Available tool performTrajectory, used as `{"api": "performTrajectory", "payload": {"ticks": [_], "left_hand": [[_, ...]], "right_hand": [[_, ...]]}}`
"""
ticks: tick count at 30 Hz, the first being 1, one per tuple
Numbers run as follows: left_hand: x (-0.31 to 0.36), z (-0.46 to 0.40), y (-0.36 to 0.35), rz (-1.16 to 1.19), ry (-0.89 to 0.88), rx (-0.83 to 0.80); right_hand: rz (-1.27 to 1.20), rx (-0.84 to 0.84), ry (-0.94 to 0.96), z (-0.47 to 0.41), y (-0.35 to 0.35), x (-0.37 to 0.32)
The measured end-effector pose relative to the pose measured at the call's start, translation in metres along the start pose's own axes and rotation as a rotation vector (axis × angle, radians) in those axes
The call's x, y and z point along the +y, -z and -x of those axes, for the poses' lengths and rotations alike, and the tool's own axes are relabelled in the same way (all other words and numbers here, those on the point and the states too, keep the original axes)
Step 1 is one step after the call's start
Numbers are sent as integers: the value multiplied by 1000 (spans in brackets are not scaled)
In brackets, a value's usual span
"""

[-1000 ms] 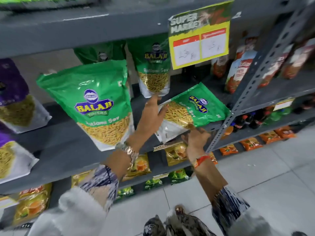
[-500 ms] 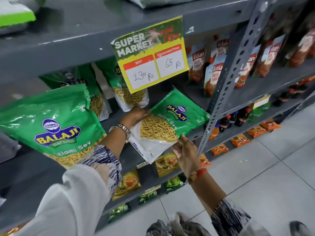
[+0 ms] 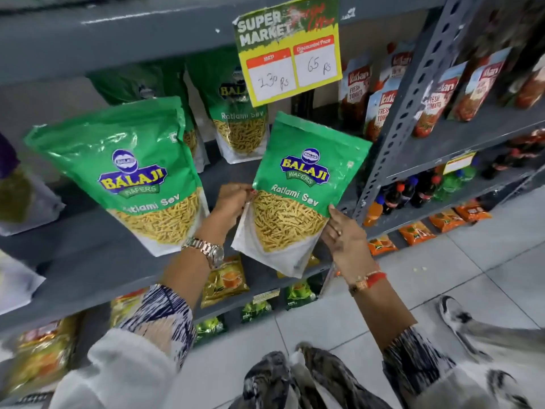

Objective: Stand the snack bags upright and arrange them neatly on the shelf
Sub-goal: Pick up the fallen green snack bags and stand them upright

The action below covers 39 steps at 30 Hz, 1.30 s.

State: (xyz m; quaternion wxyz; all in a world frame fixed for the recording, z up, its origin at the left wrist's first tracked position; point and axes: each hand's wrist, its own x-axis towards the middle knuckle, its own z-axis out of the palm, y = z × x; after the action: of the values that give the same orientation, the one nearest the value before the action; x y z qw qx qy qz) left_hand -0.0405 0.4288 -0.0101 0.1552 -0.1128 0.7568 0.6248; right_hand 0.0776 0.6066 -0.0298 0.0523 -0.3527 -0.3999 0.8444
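A green Balaji Ratlami Sev bag [image 3: 300, 190] stands nearly upright at the front right of the grey shelf [image 3: 97, 261]. My left hand [image 3: 231, 202] grips its left edge and my right hand [image 3: 343, 236] holds its lower right side. A second green Balaji bag [image 3: 129, 175] stands upright to the left, apart from both hands. Two more green bags [image 3: 239, 113] stand further back on the same shelf, partly hidden by a price sign.
A yellow and green price sign [image 3: 290, 54] hangs from the shelf above. A perforated grey upright post [image 3: 410, 104] stands right beside the held bag. Tomato pouches [image 3: 380, 107] fill the neighbouring bay. Purple bags [image 3: 14, 187] sit at the far left. Small packets line the lower shelves.
The bag in my hands has turned from lying tilted on its side to nearly upright. My right hand has shifted from its bottom edge to its lower right side.
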Motion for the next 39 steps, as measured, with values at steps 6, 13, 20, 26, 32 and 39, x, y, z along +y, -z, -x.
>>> {"api": "performTrajectory", "payload": {"ticks": [6, 13, 20, 26, 32, 39], "left_hand": [[-26, 59, 17, 77, 28, 77], [-33, 126, 44, 280, -63, 126], [-49, 139, 56, 412, -53, 112], [-47, 112, 40, 410, -102, 154], [-18, 67, 23, 377, -235, 149], [-4, 14, 20, 361, -289, 174]], "right_hand": [[70, -83, 14, 30, 4, -5], [125, -179, 140, 66, 13, -11], [179, -218, 210, 74, 11, -8], [200, -249, 234, 47, -10, -18], [174, -269, 359, 4, -36, -36], [178, -353, 397, -46, -71, -52]]}}
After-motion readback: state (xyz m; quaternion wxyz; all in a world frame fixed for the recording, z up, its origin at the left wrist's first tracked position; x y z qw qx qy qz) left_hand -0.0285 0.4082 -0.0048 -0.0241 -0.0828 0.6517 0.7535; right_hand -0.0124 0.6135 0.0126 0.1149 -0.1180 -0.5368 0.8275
